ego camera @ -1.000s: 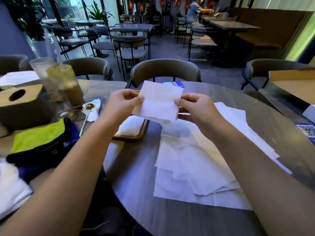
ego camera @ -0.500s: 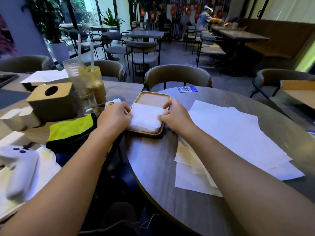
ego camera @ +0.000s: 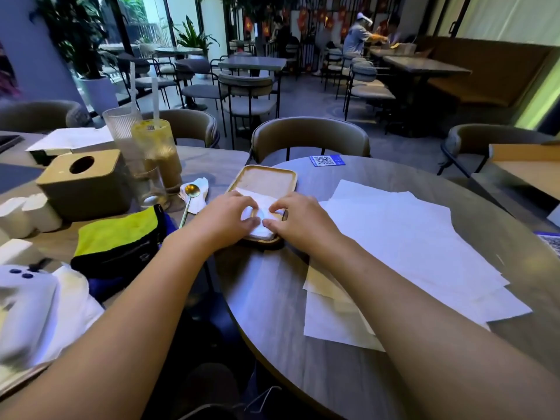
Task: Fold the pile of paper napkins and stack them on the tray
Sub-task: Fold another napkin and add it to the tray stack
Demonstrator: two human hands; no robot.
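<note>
On the round grey table (ego camera: 303, 344), closest to the person, the pile (ego camera: 409, 253) of flat, thin white napkins lies loosely overlapped and unfolded, so most of the job looks left to do. Just beyond, both hands rest on the small folded stack (ego camera: 260, 230) at the tray's near end: the left hand (ego camera: 225, 218) and right hand (ego camera: 298, 221) press it with bent fingers, thumbs nearly touching, without gripping it. The tray (ego camera: 266, 171), wooden, with rounded corners, is bare at its far end.

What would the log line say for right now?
step: stacking | left hand: presses folded napkins | right hand: presses too | tray: holds stack | unfolded pile: waiting
</note>
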